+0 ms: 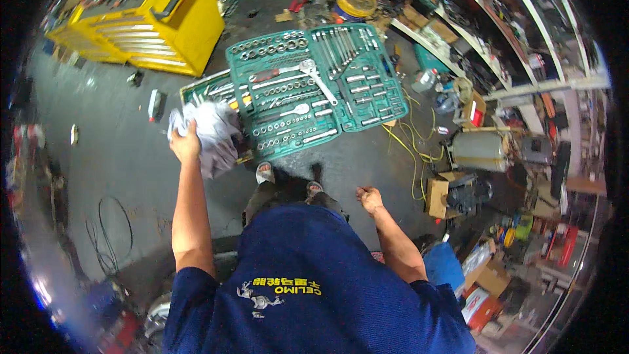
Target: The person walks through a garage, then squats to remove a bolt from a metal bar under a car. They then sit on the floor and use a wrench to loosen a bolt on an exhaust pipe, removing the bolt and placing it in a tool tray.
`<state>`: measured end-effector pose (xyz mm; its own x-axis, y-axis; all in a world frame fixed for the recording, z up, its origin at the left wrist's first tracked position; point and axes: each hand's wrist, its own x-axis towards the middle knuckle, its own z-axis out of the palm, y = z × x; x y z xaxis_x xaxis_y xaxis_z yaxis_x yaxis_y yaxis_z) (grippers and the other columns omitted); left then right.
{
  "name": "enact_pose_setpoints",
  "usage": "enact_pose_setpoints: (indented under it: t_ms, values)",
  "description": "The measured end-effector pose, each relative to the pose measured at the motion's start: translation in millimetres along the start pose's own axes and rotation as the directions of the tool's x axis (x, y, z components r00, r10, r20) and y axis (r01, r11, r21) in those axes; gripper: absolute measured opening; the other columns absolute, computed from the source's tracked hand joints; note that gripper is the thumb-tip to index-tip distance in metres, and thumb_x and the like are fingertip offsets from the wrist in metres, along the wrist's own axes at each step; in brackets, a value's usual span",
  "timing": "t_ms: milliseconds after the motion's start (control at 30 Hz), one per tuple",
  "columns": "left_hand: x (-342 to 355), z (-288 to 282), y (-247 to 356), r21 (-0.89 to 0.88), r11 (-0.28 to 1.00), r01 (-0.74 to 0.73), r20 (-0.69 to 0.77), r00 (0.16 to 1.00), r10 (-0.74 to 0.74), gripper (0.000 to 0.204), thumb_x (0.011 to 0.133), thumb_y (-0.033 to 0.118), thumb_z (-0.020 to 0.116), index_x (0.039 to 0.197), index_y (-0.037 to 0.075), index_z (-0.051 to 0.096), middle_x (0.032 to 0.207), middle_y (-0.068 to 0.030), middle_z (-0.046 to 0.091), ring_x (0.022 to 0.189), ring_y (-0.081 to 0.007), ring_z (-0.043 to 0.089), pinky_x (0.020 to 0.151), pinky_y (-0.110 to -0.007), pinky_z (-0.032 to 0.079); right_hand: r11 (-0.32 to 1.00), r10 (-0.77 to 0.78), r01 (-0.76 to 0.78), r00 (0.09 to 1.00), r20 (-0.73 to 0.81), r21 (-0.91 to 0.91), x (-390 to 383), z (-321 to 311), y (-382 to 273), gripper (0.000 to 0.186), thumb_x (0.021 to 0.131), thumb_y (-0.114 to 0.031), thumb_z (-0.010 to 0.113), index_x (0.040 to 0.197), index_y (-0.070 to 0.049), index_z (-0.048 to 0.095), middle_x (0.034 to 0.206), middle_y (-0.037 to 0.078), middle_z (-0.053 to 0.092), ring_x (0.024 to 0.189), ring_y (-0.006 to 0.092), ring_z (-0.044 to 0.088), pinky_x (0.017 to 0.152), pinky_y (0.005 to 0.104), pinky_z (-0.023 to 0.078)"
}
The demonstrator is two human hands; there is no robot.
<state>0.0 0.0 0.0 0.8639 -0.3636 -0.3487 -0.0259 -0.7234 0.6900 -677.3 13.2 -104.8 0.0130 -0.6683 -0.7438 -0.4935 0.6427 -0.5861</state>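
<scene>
My left hand [186, 143] grips a crumpled light-grey cloth [219, 136] that hangs down beside the tool case. Under and behind the cloth, a tray of loose tools [211, 87] is partly covered. The big green socket set case [341, 126] lies opened flat, its two halves filled with sockets, bits and a row of combination wrenches [337, 47]. A ratchet wrench [319, 81] rests across the left half. Off to the right, my right hand [370, 200] hovers apart from the case with fingers curled in; whatever might be inside them is hidden.
At the far left stands a yellow tool cabinet [196, 33]. A yellow cable [413, 141] trails over the floor right of the case, near an open cardboard box [438, 198]. Cluttered shelves [485, 0] line the right side. A black cord [108, 236] lies at left.
</scene>
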Motion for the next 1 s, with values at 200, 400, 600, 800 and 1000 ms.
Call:
enact_pose_setpoints:
  t_ms: [200, 400, 600, 800, 1000]
  values:
    - [-78.6, 14.7, 49.3, 0.454, 0.749, -0.482, -0.213, 0.758, 0.617, 0.064, 0.081, 0.025, 0.080, 0.138, 0.010, 0.054, 0.143, -0.0234, 0.049, 0.131, -0.0451, 0.046, 0.105, -0.056, 0.040, 0.965, -0.051, 0.024, 0.994, -0.096, -0.262, -73.2, 9.2, -96.5, 0.043, 0.094, -0.036, 0.065, 0.121, -0.003, 0.070, 0.116, 0.021, 0.072, 0.113, 0.0359, 0.066, 0.098, 0.0418, 0.050]
    - [-101.9, 59.2, 68.1, 0.149, 0.651, -0.744, 0.192, 0.668, 0.719, 0.036, 0.086, 0.012, 0.074, 0.119, 0.001, 0.064, 0.114, -0.0182, 0.064, 0.109, -0.0387, 0.060, 0.096, -0.046, 0.047, 0.987, 0.142, -0.142, 0.990, 0.007, 0.080, -4.1, -44.6, -19.2, 0.041, 0.095, -0.035, 0.060, 0.121, -0.004, 0.070, 0.118, 0.019, 0.071, 0.108, 0.0367, 0.068, 0.093, 0.0429, 0.053]
    - [-83.3, 114.9, 81.6, -0.034, 0.822, -0.568, 0.241, 0.794, 0.559, 0.034, 0.089, 0.016, 0.076, 0.114, -0.004, 0.065, 0.100, -0.0175, 0.070, 0.089, -0.0299, 0.067, 0.083, -0.041, 0.052, 0.644, -0.371, 0.177, 0.923, -0.101, -0.744, 97.2, -123.3, -65.6, 0.023, 0.090, -0.024, 0.061, 0.095, -0.004, 0.072, 0.077, 0.011, 0.067, 0.067, 0.0249, 0.062, 0.065, 0.0391, 0.051]
    - [-50.2, 136.4, 59.1, 0.142, 0.946, -0.293, 0.301, 0.923, 0.241, 0.046, 0.087, 0.025, 0.078, 0.114, -0.009, 0.062, 0.103, -0.0161, 0.070, 0.093, -0.0260, 0.064, 0.089, -0.038, 0.050, 0.952, -0.203, 0.053, 0.844, -0.495, -0.301, 150.0, -174.3, -216.3, 0.037, 0.092, -0.034, 0.057, 0.094, -0.001, 0.073, 0.100, 0.025, 0.072, 0.100, 0.0443, 0.067, 0.088, 0.0504, 0.054]
    - [-75.6, 151.5, 72.4, -0.093, 0.993, 0.077, 0.465, 0.885, -0.024, 0.034, 0.094, 0.024, 0.066, 0.114, -0.003, 0.065, 0.101, -0.0101, 0.068, 0.089, -0.0226, 0.064, 0.083, -0.036, 0.051, 0.985, -0.169, 0.120, 0.783, -0.598, -0.122, 216.4, -213.7, -284.3, 0.044, 0.089, -0.041, 0.065, 0.108, -0.001, 0.067, 0.104, 0.024, 0.072, 0.101, 0.0416, 0.068, 0.090, 0.0490, 0.053]
